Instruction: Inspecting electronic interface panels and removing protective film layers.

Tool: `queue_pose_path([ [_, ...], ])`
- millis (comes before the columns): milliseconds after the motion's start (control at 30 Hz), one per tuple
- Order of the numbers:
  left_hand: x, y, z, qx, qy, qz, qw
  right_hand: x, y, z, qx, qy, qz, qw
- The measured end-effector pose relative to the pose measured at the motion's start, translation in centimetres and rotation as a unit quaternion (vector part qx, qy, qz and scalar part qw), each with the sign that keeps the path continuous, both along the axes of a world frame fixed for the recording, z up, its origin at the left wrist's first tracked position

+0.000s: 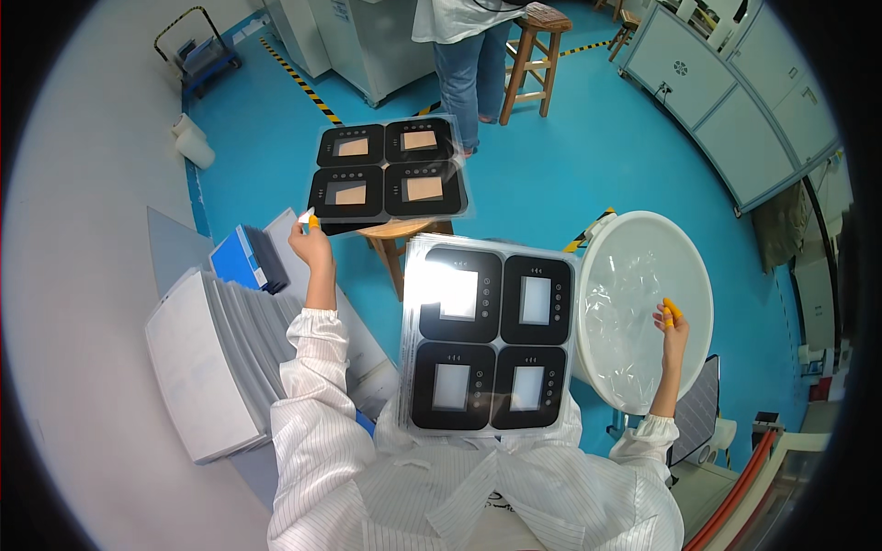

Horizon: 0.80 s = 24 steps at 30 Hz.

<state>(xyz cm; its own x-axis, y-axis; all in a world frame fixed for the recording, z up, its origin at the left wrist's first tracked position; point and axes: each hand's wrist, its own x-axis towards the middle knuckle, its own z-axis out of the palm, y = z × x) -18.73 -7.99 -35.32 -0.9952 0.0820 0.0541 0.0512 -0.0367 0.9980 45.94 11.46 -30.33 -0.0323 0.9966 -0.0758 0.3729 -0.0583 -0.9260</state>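
Observation:
My left hand (312,243), with a yellow finger cover, pinches the near left corner of a clear sheet (386,220) carrying black panels with pale windows. That sheet is held out over a round wooden stool (390,228); through its windows a tan colour shows. On my lap lies a stack of similar panel sheets (501,340), its top one glaring at the upper left. My right hand (672,326), also with yellow finger covers, hovers over a white round bin (700,266). Its fingers are loosely curled and apart, with nothing visible in them. Crumpled clear film (625,312) lies in the bin.
Left of me stand a thick pile of white-edged sheets (207,367) and a blue box (243,259). A person in jeans (469,78) stands ahead beside a wooden stool (537,46). Grey cabinets (726,101) line the right; a trolley (204,60) is at the far left.

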Motion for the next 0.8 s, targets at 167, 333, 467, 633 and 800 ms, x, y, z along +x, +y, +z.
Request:
queue_pose_path([
  [167, 0.3, -1.5, -3.2, -0.281, 0.059, 0.092, 0.953, -7.3, -1.3, 2.8, 0.105, -0.087, 0.099, 0.986],
  [333, 0.8, -1.3, -2.2, -0.236, -0.024, 0.071, 0.969, -14.3, -4.0, 6.2, 0.178, -0.089, 0.196, 0.960],
  [467, 1.3, -1.8, -1.4, -0.241, 0.073, 0.074, 0.965, -20.0, -5.3, 6.6, 0.220, -0.071, 0.272, 0.934],
  [633, 7.7, -1.8, 3.1, -0.165, 0.241, -0.144, 0.945, -27.1, -7.0, 5.9, 0.256, -0.077, 0.372, 0.889],
  [800, 14.2, -2.2, 3.1, -0.137, 0.140, -0.308, 0.931, -34.0, -8.3, 4.1, 0.278, -0.104, 0.483, 0.824],
])
